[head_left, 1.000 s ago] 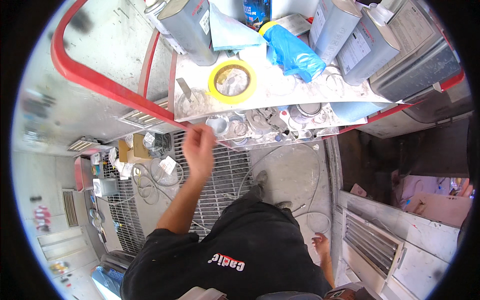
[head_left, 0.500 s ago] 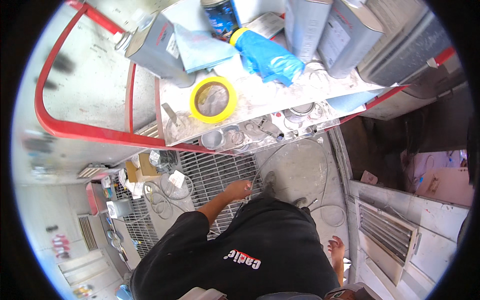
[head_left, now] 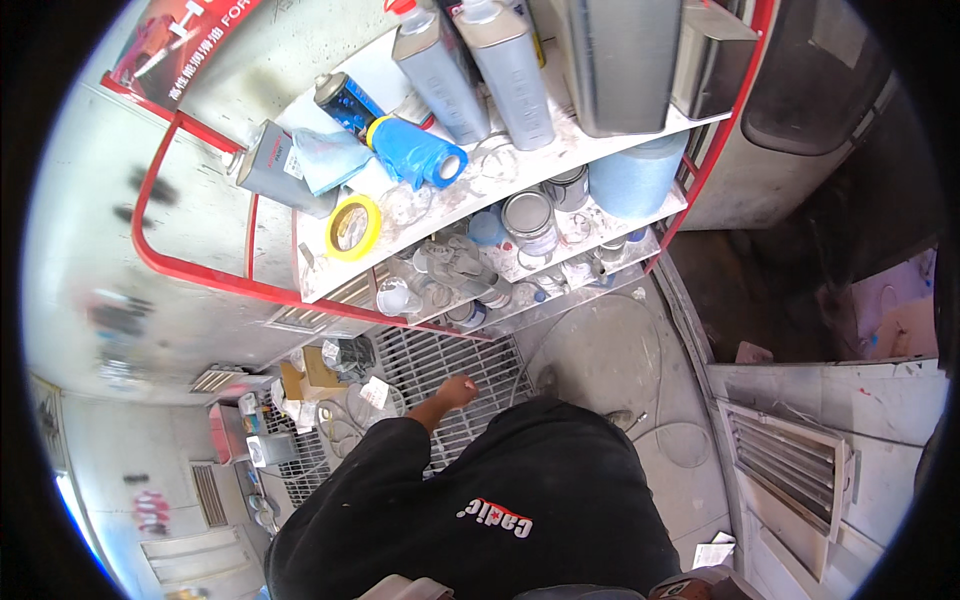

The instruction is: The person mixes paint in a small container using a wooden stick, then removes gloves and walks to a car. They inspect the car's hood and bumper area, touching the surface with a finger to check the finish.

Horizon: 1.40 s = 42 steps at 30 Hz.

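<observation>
My left hand (head_left: 459,391) hangs low over the floor grating (head_left: 455,350) with its fingers curled in, and nothing shows in it. My right hand is out of view. Ahead stands a red-framed shelf rack, nearest to me on its top white shelf (head_left: 312,276). On that shelf lies a yellow roll of tape (head_left: 374,222). Behind it are a blue roll of masking film (head_left: 418,155), a light blue cloth (head_left: 330,158) and a grey rectangular can (head_left: 275,165). Two more grey cans (head_left: 435,80) stand further right.
Lower shelves hold round paint tins (head_left: 530,215) and a large blue paper roll (head_left: 640,180). A thin hose (head_left: 685,445) coils on the floor at right, beside a louvred panel (head_left: 785,470). At left lie a cardboard box (head_left: 315,375) and a metal box (head_left: 270,450).
My view has shifted, so the rack shows more of its right side and lower shelves. My right hand has left the picture. My left hand has moved slightly left, its fingers more curled.
</observation>
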### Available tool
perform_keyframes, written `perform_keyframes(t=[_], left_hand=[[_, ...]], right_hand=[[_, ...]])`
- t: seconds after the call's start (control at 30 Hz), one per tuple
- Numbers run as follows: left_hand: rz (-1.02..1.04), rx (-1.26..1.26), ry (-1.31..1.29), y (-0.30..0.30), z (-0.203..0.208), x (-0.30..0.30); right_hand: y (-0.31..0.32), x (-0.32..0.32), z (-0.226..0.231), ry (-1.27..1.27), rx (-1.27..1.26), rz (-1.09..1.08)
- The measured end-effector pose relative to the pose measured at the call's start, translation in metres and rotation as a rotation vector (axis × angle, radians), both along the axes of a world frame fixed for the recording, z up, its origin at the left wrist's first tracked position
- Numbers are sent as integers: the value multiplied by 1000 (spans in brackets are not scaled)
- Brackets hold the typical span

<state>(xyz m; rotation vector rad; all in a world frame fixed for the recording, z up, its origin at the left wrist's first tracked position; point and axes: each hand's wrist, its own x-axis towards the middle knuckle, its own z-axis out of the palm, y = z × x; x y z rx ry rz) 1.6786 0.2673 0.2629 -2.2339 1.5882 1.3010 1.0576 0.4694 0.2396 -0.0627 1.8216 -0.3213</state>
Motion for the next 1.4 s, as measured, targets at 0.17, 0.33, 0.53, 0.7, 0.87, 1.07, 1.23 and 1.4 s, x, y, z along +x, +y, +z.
perform_keyframes(t=[0.17, 0.33, 0.53, 0.7, 0.87, 1.07, 1.23, 1.4], left_hand=[[37, -25, 29, -8, 62, -80], [127, -96, 65, 20, 83, -109], [105, -279, -81, 60, 95, -83], [431, -834, -280, -25, 230, -63], [345, -1299, -446, -127, 380, -27], [90, -1179, -642, -175, 416, 1], [19, -1005, -732, -184, 392, 30], [36, -1094, -463, -190, 394, 49]], right_hand=[[-23, -45, -23, -60, -25, -32], [-69, -76, -39, -99, -83, -7], [-108, -80, -38, -124, -125, 38], [-123, -76, -31, -100, -123, 89], [-135, -66, -22, -75, -156, 94], [-139, -40, -1, -53, -218, 92], [-102, -28, 0, -34, -138, 55], [-74, -9, 16, 94, -64, 359]])
